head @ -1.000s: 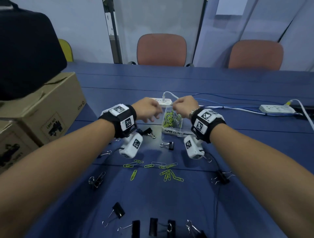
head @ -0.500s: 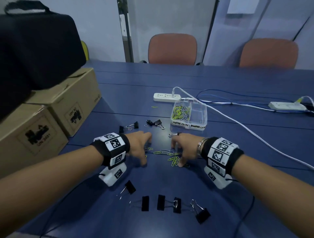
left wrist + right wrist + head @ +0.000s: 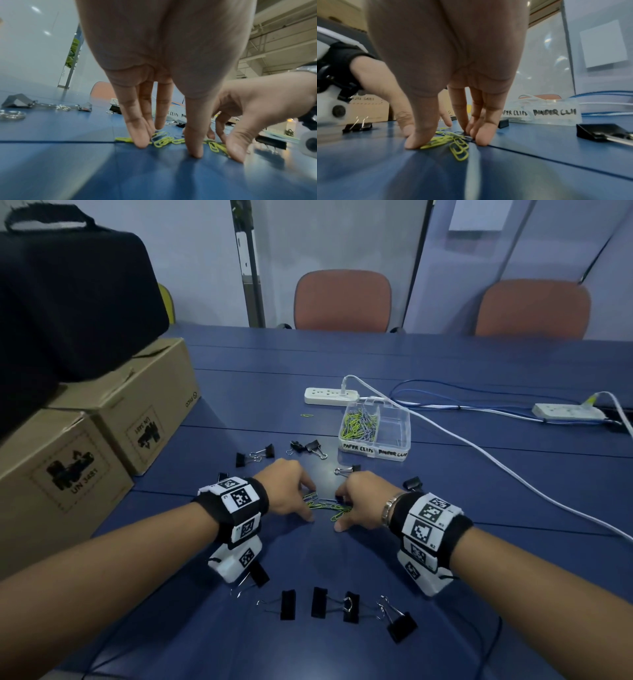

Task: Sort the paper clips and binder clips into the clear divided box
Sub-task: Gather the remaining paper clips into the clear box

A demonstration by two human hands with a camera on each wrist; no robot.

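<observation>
A small pile of yellow-green paper clips (image 3: 325,506) lies on the blue table between my two hands. My left hand (image 3: 306,503) stands on straight fingertips (image 3: 140,142) at the pile's left edge. My right hand (image 3: 342,510) does the same at the right, thumb (image 3: 414,142) pressing on clips (image 3: 453,142). Neither hand has lifted a clip. The clear divided box (image 3: 373,453) stands beyond; its left cell holds paper clips (image 3: 359,424), and its right cell, labelled for binder clips, looks empty. Black binder clips (image 3: 318,604) lie in a row near me, others (image 3: 308,446) behind the hands.
Cardboard boxes (image 3: 102,422) and a black case (image 3: 68,302) fill the left side. Two white power strips (image 3: 330,396) (image 3: 565,411) and a white cable (image 3: 479,460) lie behind and right of the box. One stray paper clip (image 3: 306,415) lies left of it.
Both hands came back from the box to the pile near me. Since half a second ago their fingertips have closed in and bunched the clips tighter.
</observation>
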